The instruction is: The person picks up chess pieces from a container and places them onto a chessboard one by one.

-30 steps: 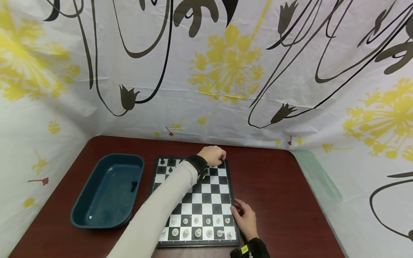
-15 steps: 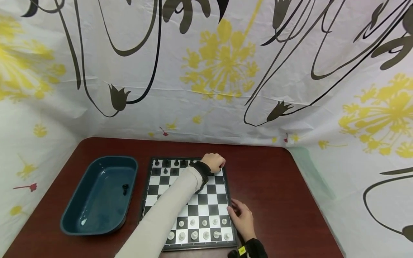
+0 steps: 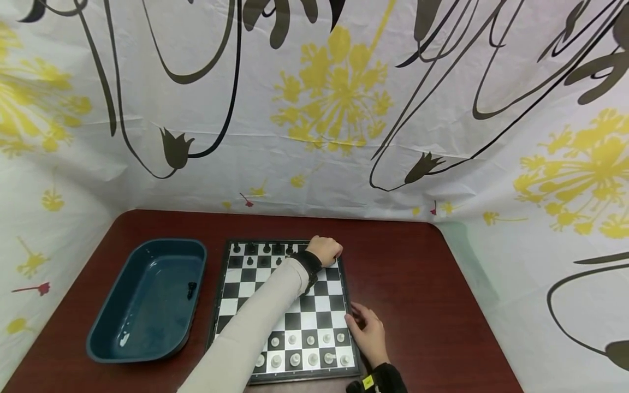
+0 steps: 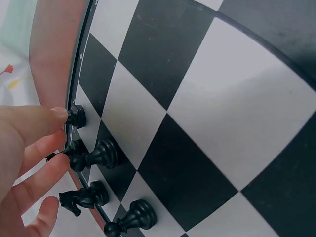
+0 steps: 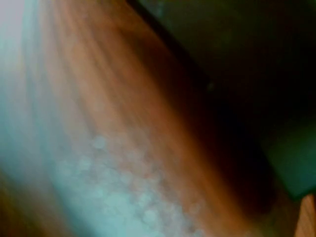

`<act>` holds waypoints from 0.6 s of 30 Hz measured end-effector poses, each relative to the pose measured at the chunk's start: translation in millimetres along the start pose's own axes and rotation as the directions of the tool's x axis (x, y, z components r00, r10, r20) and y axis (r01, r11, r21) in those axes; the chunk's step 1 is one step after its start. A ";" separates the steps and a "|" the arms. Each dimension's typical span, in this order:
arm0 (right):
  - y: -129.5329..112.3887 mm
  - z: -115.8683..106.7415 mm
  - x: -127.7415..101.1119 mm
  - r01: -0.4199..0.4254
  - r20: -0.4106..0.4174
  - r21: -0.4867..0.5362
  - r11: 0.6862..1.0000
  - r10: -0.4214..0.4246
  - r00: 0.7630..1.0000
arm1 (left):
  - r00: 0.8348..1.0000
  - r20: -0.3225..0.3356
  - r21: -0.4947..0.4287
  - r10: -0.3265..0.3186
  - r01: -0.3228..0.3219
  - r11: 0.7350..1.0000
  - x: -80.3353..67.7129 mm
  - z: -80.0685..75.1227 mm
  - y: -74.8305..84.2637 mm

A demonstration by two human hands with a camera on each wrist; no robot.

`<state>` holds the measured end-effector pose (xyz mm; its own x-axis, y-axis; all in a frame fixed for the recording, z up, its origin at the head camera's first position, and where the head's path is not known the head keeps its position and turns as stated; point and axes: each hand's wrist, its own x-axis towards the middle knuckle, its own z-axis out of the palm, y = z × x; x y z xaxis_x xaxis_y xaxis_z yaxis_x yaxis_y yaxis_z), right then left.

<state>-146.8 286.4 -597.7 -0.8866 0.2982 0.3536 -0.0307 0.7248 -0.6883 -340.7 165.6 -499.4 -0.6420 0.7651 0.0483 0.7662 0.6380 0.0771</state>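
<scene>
Covering the back and both sides, a white curtain printed with yellow flowers and black vines (image 3: 344,109) encloses the scene. Below it sits the dark reddish-brown wooden tabletop (image 3: 417,284).

At 9 o'clock on the tabletop: a dark teal oblong plastic tub (image 3: 147,297), one small black chess piece (image 3: 191,289) lying inside near its right wall.

Centre: a black-and-white chequered chessboard with a black frame (image 3: 314,305). White chess pieces (image 3: 302,352) fill the two rows at 6 o'clock. Black chess pieces (image 3: 260,249) stand along the 12 o'clock edge, with a few in the second row.

Left arm in a cream sleeve (image 3: 255,327) crosses the board diagonally, black wrist strap at the cuff. Left hand (image 3: 325,250) is at the board's 1 o'clock corner, fingers curled downward. In the wrist view, the fingertips (image 4: 47,123) pinch a small black pawn-like piece (image 4: 76,117) right at the board's frame; a lower finger touches the top of a neighbouring black pawn (image 4: 94,155). A black knight (image 4: 81,197) and another black pawn (image 4: 131,219) stand just beside these, untouched.

Right hand (image 3: 368,333) rests at the board's 4 o'clock edge, fingers relaxed and spread, fingertips touching the frame, holding nothing. Right wrist view is blurred: only reddish tabletop and a dark edge can be told.

Hands are well apart.
</scene>
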 end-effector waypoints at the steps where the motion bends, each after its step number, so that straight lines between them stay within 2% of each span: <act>1: 0.0 -0.1 -0.3 0.000 0.000 0.000 1.000 0.000 1.000 | 1.000 0.004 -0.004 0.001 -0.001 1.000 -0.7 -0.2 0.0; 3: 0.3 -0.1 -0.7 0.000 -0.002 0.002 1.000 0.000 1.000 | 1.000 0.006 -0.021 0.002 -0.001 1.000 -2.1 -0.6 -0.8; 7: -1.5 5.0 -3.1 0.011 0.011 0.018 1.000 -0.012 1.000 | 1.000 0.007 -0.053 0.000 0.000 0.999 -14.8 -8.3 -9.9; 13: -0.4 5.2 -2.2 0.034 0.004 0.034 0.999 -0.034 0.999 | 0.998 -0.040 -0.050 0.048 -0.050 0.997 -35.1 -40.2 -31.5; 15: 0.8 4.0 -1.2 0.033 -0.002 0.032 0.999 -0.033 0.999 | 0.998 -0.025 -0.032 0.063 -0.064 0.997 -44.9 -50.6 -40.6; 18: 3.6 2.7 -1.2 0.032 0.002 0.024 0.999 -0.032 0.999 | 0.999 0.007 -0.015 0.045 -0.045 0.999 -64.8 -62.9 -56.0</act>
<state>-147.1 287.0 -602.3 -0.8860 0.2736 0.3744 -0.0705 0.7186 -0.6919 -343.8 74.8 -444.2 -0.6065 0.7938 0.0448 0.7939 0.6015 0.0894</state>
